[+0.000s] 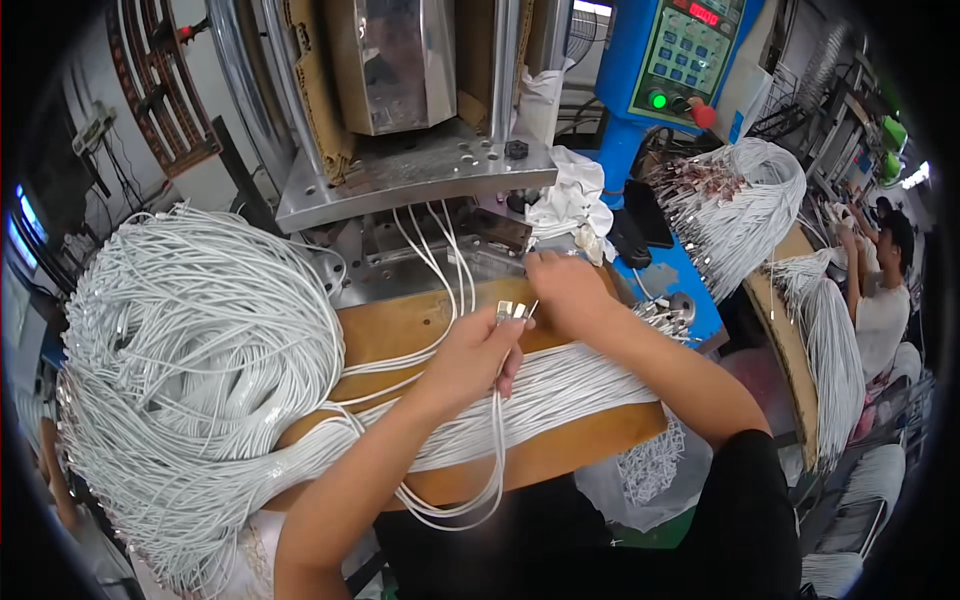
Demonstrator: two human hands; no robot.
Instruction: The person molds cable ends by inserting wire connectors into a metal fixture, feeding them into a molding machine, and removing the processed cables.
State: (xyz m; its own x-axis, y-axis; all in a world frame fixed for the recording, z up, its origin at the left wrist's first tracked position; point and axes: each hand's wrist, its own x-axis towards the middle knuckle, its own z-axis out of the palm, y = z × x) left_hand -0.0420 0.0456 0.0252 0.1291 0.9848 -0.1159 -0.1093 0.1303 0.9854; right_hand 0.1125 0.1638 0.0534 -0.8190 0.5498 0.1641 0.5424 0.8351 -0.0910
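Note:
My left hand (468, 358) is closed around a few white cables, whose looped lengths (497, 470) hang below it over the board's front edge. Small metal connectors (510, 311) stick up from between its thumb and fingers. My right hand (568, 290) is just beyond them, at the edge of the press, its fingers curled together. Whatever it may hold is hidden. More white cables (437, 260) run out from under the press plate toward the left. Beneath both hands a thick bundle of white cables (570, 385) lies across the brown board (540, 450).
A large coiled heap of white cables (200, 330) fills the left side. The press's steel plate (420, 175) overhangs the work area. At right stands a blue control box (680, 60) with a lit green button. White cloth (570, 195) and another cable bundle (745, 200) lie nearby; a person (882, 300) sits farther right.

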